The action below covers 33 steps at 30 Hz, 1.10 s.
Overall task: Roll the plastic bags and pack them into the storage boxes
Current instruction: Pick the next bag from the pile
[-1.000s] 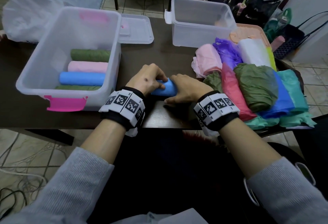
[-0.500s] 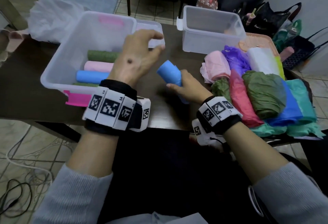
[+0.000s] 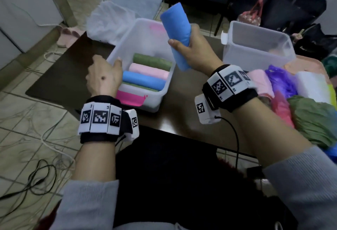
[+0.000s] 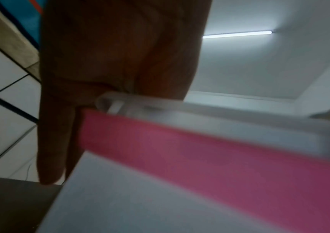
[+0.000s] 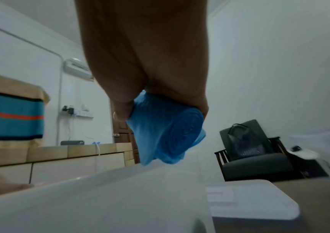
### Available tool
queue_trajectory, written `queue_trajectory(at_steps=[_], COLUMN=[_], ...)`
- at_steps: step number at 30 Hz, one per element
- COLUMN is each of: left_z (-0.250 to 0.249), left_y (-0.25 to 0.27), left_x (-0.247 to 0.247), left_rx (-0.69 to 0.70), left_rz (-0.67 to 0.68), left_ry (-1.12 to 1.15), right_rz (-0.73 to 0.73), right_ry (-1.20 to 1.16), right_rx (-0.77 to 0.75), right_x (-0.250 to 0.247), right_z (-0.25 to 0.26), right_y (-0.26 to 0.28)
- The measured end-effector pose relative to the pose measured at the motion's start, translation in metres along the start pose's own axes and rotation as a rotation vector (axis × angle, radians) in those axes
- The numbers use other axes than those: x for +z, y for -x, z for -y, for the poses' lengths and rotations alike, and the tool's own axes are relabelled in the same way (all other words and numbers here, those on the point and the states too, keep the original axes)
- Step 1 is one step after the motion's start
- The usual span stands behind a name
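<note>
While right hand (image 3: 196,51) clenches blue roll (image 3: 177,36) — tight, spiral-ended — left hand (image 3: 104,76) grips box (image 3: 160,100).

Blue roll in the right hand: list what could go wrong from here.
1. The right hand grips the blue roll only near its lower half; its free end could loosen and unroll.
2. The box already holds four rolls; dropping this one in carelessly might knock them out of line, though the left hand steadies the rim.

A lived-in home room. Tiled floor (image 3: 27,138) with a bath mat (image 3: 136,2), an armchair (image 5: 255,159) holding a handbag (image 5: 244,141). A wall air conditioner (image 5: 78,67) hangs above.
</note>
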<state>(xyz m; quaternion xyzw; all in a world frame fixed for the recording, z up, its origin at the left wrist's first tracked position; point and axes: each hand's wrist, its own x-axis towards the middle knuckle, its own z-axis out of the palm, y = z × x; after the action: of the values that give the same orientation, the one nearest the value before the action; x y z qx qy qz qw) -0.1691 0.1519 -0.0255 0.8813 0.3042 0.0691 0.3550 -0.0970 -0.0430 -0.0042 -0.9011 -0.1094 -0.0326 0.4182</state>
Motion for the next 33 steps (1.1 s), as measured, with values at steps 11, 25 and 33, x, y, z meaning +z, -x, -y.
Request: queue_trajectory(at_steps=[11,25,33], left_z=[0.014,0.046,0.046], left_y=[0.020,0.037,0.036], left_x=[-0.002,0.002,0.004], left_rx=[0.041,0.124,0.118], left_rz=[-0.087,-0.183,-0.196], left_ry=[0.056,0.251,0.260], right_rz=[-0.099,0.201,0.056], right_ry=[0.773,0.769,0.878], right_rx=[-0.268,0.006,-0.236], right_x=[0.039,0.060,0.056], right_z=[0.043,0.044,0.053], right_y=[-0.045,-0.066,-0.055])
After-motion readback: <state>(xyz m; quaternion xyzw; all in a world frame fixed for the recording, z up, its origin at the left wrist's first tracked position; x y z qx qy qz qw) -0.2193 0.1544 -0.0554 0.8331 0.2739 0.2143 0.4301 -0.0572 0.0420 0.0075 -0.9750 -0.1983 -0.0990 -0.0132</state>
